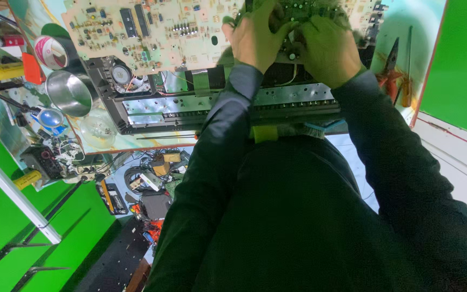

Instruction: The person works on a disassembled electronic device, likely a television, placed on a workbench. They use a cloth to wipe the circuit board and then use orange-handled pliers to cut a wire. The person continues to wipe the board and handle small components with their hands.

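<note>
Basically both hands at 12 o'clock: left hand (256, 37) and right hand (324, 47) curled narrow, gripping small green board (305, 10) over opened chassis (217, 103). Steel bowl (70, 93) at 9, pliers (389, 67) at 2, desk (417, 32) edge close right.

i see both arms covered by long dark grey sleeves of smooth, slightly glossy fabric. the left sleeve (212, 157) ends in a plain cuff at the wrist; the right sleeve (401, 162) likewise. the dark torso garment (293, 227) between them matches. hands are bare.
</note>
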